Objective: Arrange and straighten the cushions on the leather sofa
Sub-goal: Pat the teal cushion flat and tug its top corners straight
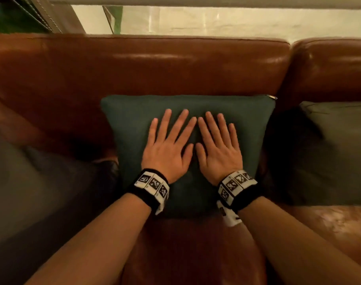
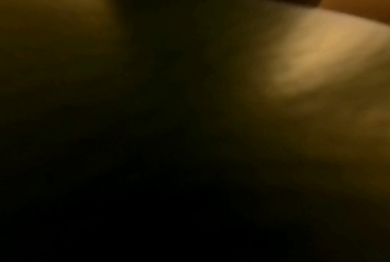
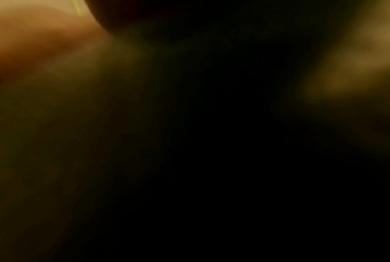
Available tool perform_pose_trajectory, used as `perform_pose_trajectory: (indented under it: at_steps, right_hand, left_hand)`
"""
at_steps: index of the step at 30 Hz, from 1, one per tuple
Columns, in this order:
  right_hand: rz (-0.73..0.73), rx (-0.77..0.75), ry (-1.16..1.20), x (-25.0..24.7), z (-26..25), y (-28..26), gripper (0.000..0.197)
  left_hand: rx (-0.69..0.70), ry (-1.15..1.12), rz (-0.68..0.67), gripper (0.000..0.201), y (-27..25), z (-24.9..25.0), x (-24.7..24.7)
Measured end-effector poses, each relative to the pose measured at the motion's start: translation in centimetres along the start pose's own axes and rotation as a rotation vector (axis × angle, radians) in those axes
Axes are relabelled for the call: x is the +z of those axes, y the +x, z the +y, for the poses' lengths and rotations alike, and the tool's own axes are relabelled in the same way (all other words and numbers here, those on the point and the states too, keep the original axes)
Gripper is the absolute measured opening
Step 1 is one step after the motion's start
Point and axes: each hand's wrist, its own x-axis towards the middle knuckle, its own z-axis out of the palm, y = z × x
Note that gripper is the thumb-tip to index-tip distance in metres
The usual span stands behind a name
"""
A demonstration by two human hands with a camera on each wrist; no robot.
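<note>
1. Palms of my left hand and right hand lay flat, fingers straight and spread, gripping nothing.
2. Both pressed the square dark green fabric cushion, propped against the glossy brown leather sofa backrest.

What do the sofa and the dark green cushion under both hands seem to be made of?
The sofa looks like brown leather or a leather look-alike: smooth, with glossy highlights along the backrest. The dark green cushion looks like matte woven fabric, without shine, with a metal zip pull at its top right corner.
</note>
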Motion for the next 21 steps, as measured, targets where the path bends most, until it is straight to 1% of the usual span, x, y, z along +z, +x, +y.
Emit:
perform_pose_trajectory:
  at_steps: [2, 4, 6, 7, 8, 9, 10, 12, 13, 14, 15, 16, 17, 19, 20, 21]
  right_hand:
    - [-0.002, 0.097, -0.053, 0.3, 2.7, 0.1, 0.06]
    - [-0.018, 0.24, -0.069, -0.2, 5.1, -0.6, 0.06]
    - [-0.048, 0.359, -0.075, -1.3, 6.3, -1.3, 0.061]
    - [-0.059, 0.382, -0.08, -2.0, 6.2, -1.4, 0.062]
    - [-0.052, 0.37, -0.084, -2.8, 5.6, -1.2, 0.062]
    - [-0.037, 0.323, -0.08, -3.5, 4.5, -0.7, 0.062]
    - [-0.031, 0.25, -0.068, -4.0, 3.1, 0.1, 0.061]
    - [-0.065, 0.068, -0.052, -3.7, -0.1, 2.1, 0.06]
    - [-0.111, -0.002, -0.057, -3.2, -1.3, 3.0, 0.059]
    - [-0.164, -0.044, -0.075, -2.6, -1.7, 3.7, 0.058]
    - [-0.19, -0.065, -0.098, -2.2, -1.1, 4.2, 0.057]
    - [-0.191, -0.05, -0.113, -1.9, 0.3, 4.6, 0.057]
    - [-0.178, 0.01, -0.106, -1.9, 2.1, 4.7, 0.056]
    - [-0.165, 0.215, -0.073, -2.6, 6.1, 4.4, 0.058]
    - [-0.173, 0.291, -0.065, -3.3, 7.4, 4.2, 0.059]
    - [-0.166, 0.323, -0.065, -3.9, 7.8, 3.8, 0.06]
  left_hand:
    - [-0.107, 0.039, -0.028, 0.064, -0.2, -3.3, 0.3]
    - [-0.198, 0.061, -0.066, 0.066, -1.3, -6.7, 0.1]
    - [-0.29, 0.041, -0.107, 0.066, -2.3, -8.5, -0.6]
    - [-0.317, 0.044, -0.107, 0.067, -2.6, -8.5, -1.1]
    - [-0.313, 0.058, -0.097, 0.067, -2.4, -8.0, -1.7]
    - [-0.286, 0.057, -0.069, 0.067, -2.0, -7.1, -2.5]
    - [-0.234, 0.043, -0.037, 0.067, -1.2, -5.7, -3.2]
    - [-0.078, -0.001, -0.006, 0.064, 1.0, -2.6, -3.9]
    - [-0.01, -0.026, -0.042, 0.062, 2.1, -1.5, -3.9]
    - [0.028, -0.036, -0.096, 0.06, 3.2, -1.2, -3.6]
    - [0.032, -0.03, -0.135, 0.059, 3.9, -1.8, -3.1]
    - [-0.006, -0.02, -0.149, 0.058, 4.2, -3.1, -2.6]
    - [-0.068, -0.01, -0.153, 0.058, 4.1, -5.0, -2.3]
    - [-0.178, 0.024, -0.167, 0.058, 3.2, -8.9, -2.3]
    - [-0.221, 0.04, -0.166, 0.059, 2.5, -10.4, -2.7]
    - [-0.261, 0.047, -0.151, 0.06, 1.9, -11.0, -3.1]
